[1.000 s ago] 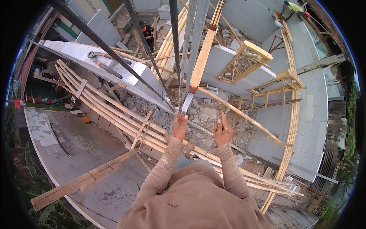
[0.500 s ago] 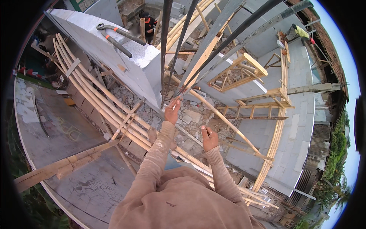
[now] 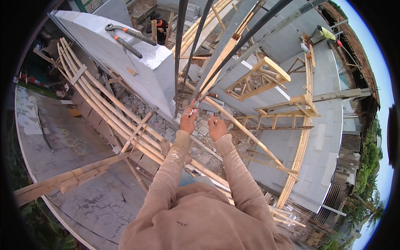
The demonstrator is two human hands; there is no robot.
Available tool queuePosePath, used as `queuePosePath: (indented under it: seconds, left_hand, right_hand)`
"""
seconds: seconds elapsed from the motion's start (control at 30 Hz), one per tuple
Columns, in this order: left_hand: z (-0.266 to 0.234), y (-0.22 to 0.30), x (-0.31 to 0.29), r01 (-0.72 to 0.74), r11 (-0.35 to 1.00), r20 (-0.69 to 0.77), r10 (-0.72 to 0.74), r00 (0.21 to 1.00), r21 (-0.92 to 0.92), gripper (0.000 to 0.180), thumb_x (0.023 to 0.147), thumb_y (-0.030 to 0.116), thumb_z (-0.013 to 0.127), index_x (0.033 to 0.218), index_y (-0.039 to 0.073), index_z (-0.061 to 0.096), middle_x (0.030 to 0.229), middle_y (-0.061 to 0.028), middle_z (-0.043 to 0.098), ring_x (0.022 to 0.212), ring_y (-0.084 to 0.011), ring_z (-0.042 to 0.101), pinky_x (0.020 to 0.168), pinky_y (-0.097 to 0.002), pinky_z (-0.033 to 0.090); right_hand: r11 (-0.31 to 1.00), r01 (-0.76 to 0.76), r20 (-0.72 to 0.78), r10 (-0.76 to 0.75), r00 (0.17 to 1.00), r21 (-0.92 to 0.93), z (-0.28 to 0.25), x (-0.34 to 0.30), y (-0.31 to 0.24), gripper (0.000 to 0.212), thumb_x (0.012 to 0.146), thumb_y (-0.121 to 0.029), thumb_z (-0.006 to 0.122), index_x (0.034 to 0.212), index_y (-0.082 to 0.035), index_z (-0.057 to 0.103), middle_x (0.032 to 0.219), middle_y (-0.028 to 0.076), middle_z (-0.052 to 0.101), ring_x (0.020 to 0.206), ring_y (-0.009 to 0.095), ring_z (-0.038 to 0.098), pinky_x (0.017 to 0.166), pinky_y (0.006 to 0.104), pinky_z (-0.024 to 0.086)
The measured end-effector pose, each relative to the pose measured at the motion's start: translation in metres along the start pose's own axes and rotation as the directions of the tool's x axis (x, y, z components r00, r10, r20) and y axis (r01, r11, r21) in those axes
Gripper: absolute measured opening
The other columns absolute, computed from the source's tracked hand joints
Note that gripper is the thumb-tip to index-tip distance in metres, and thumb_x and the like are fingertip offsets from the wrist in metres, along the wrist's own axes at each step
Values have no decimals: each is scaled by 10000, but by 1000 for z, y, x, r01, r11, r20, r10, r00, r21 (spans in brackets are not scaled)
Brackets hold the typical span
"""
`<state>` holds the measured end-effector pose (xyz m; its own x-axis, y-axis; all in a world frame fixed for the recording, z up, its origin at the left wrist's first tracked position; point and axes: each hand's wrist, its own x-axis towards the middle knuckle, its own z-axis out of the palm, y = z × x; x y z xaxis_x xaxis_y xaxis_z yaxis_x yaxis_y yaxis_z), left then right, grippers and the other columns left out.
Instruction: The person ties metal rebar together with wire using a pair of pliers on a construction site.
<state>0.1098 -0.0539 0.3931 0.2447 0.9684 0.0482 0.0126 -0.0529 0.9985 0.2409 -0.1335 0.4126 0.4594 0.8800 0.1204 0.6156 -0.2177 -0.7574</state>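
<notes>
My left hand (image 3: 188, 121) is raised by the lower part of several dark steel bars (image 3: 180, 50), its fingers closed at thin metal there. What they grip is too small to make out. Close on its right is my right hand (image 3: 217, 128), fingers curled in a pinch; anything inside is hidden. The bars rise beyond both hands, with a wooden board (image 3: 223, 58) among them. A pair of long-handled pincers (image 3: 130, 37) with orange bands lies on top of the pale block wall (image 3: 154, 62), out of my hands' reach at left.
Bamboo poles (image 3: 104, 109) run along the left, above rubble. A slanting bamboo pole (image 3: 250, 133) crosses at right, near a timber frame (image 3: 266, 79). One person (image 3: 160, 27) in dark clothes is below at the back; another in a yellow top (image 3: 327, 34) is at far right.
My right hand has moved left and up, closer to the left hand. My left hand has stayed nearly in place at the bars. The person at the back has bent lower.
</notes>
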Motion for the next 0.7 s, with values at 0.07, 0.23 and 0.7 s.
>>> queuePosePath:
  seconds: [0.07,0.23,0.7]
  left_hand:
    - [-13,-9,-1,116,980,43,-110,993,-160,492,1007,280,524,1468,109,500,1306,-97,639,1190,-182,589,916,-332,479]
    - [-15,-25,5,243,849,86,-229,970,-469,443,1014,179,458,1443,80,512,1329,-67,624,1115,-120,588,838,-287,510]
    - [-5,-22,5,188,761,-13,-249,968,-621,192,990,67,589,1178,32,595,1145,-48,652,1010,-135,625,812,-307,577]
  right_hand:
    - [987,-139,169,123,978,83,4,14,-26,299,957,-179,593,1172,-5,707,817,109,734,709,235,650,732,358,514]
    - [946,-314,205,292,934,83,15,34,-48,230,928,-156,631,1080,-20,737,937,214,725,902,374,704,819,408,544]
    - [963,267,25,-267,963,-28,39,41,-51,130,853,-43,687,972,-26,736,931,152,693,820,314,693,724,379,539]
